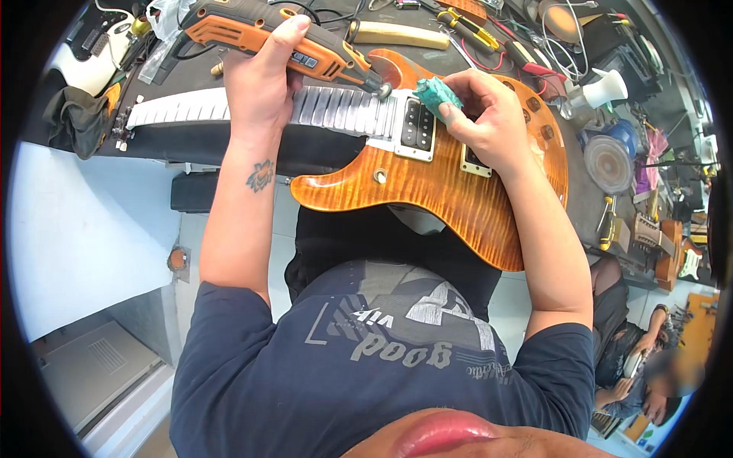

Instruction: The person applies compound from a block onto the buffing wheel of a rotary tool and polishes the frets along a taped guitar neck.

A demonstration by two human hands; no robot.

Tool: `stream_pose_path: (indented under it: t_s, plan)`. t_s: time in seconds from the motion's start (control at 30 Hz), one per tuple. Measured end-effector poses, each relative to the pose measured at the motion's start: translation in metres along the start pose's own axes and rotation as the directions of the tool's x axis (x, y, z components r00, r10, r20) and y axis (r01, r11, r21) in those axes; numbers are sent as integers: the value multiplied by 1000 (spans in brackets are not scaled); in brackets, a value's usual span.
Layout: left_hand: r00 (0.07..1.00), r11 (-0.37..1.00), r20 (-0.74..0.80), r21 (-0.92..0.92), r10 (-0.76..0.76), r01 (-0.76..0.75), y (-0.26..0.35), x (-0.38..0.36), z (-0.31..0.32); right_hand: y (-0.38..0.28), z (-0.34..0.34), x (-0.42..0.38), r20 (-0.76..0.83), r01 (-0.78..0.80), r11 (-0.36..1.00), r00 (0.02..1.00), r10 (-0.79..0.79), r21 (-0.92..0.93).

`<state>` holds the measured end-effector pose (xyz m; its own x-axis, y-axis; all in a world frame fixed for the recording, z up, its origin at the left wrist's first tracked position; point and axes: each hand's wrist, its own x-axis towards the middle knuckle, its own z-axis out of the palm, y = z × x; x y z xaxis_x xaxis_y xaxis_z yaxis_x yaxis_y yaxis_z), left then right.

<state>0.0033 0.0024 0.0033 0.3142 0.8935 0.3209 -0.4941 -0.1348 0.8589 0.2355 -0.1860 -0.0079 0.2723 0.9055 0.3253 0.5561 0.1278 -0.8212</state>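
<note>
My left hand (263,88) is wrapped round an orange and black rotary tool (305,57), its thumb lying on top of the body. The small round wheel (381,91) at the tool's tip is just over the upper end of the fretboard, which is covered with pale masking tape (183,107) between the metal frets. A crumbly green block that looks like polishing compound (437,95) is pinched in my right hand (489,114), above the pickups (417,126). Under both hands lies an amber flame-top electric guitar (427,179), its headstock end to the left.
A wooden stick (401,35), a yellow cutter (472,30) and cables lie along the back of the dark bench. To the right are a white funnel-shaped item (605,89) and a yellow screwdriver (608,225). Another person (630,355) sits at lower right. Dark cloth (80,118) lies far left.
</note>
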Motion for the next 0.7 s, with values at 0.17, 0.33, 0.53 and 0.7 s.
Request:
stream_pose_path:
  t_s: [0.17,0.33,0.53,0.7]
  plan:
    - [999,997,3,74,-32,31,2,-2,-3,1,1,0,0,-4,1000,1000,4,25]
    - [1000,999,7,-30,13,-13,-1,1,-4,1,0,0,0,-4,1000,1000,4,19]
    - [999,999,37,-51,0,1,-2,1,-8,2,1,1,-7,16,1000,1000,-16,15]
    - [994,994,110,-106,4,8,8,-7,-7,1,1,0,-4,-12,1000,1000,12,19]
